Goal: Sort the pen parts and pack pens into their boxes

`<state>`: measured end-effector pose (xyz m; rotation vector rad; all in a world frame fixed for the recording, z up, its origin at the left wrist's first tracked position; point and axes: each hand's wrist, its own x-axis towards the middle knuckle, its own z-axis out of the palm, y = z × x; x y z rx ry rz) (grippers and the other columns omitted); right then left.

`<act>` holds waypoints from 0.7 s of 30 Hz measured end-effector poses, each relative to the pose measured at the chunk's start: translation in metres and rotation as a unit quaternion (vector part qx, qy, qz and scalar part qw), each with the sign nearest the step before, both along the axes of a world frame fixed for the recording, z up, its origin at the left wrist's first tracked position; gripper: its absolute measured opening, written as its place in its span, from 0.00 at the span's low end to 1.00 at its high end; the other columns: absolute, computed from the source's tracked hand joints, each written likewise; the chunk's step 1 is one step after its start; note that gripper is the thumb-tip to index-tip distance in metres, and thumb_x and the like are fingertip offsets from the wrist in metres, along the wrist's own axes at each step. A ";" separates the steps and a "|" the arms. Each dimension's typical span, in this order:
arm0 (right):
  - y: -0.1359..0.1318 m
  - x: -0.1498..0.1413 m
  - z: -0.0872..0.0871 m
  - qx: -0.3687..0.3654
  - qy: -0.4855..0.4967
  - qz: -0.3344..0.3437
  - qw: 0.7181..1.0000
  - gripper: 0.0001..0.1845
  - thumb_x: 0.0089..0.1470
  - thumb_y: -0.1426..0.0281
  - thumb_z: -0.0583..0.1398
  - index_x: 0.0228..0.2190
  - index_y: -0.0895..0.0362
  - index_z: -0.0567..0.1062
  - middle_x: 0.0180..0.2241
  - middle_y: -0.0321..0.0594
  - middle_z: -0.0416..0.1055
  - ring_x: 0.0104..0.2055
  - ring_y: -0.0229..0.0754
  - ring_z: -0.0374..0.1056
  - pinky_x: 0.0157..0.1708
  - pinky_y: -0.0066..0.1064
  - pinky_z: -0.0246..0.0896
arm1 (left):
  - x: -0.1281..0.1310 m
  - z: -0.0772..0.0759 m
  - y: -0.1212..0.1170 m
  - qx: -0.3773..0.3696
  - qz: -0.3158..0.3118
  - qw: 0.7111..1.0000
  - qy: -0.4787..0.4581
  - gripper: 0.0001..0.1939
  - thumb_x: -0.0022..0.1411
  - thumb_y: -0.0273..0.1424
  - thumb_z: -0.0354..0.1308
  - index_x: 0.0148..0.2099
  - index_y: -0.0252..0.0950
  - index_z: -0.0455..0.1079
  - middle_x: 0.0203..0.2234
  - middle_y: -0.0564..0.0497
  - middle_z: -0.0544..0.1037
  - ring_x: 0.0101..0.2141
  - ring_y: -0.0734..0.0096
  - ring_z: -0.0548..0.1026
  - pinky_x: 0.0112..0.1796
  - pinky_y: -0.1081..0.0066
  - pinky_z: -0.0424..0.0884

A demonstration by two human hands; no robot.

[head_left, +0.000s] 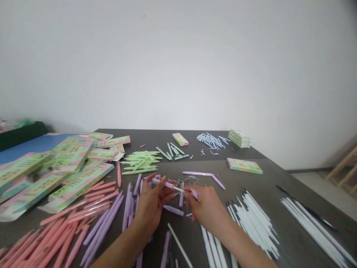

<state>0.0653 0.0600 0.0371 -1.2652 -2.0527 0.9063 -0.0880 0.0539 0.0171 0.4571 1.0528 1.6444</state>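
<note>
My left hand is closed around a purple pen barrel, held nearly level above the table. A thin white refill sticks out of the barrel's right end and reaches the fingers of my right hand. Those fingers are pinched, and a short purple pen part shows between them. Just beyond my hands lie small metal springs and a bent-looking pair of purple pen parts. Loose purple barrels lie left of my left hand. White refills lie under my right forearm.
Pink pens and a heap of printed pen boxes cover the left side. Green pens and blue pen parts lie farther back. More white refills spread on the right. Stacked boxes stand near the far edge.
</note>
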 end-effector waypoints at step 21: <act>-0.001 -0.001 0.003 0.016 -0.028 -0.003 0.999 0.14 0.55 0.70 0.50 0.23 0.57 0.72 0.18 0.34 0.68 0.14 0.31 0.62 0.16 0.21 0.48 | 0.000 0.000 0.001 -0.009 -0.023 0.999 -0.047 0.12 0.56 0.21 0.54 0.42 0.38 0.61 0.27 0.48 0.79 0.22 0.72 0.77 0.22 0.75 0.74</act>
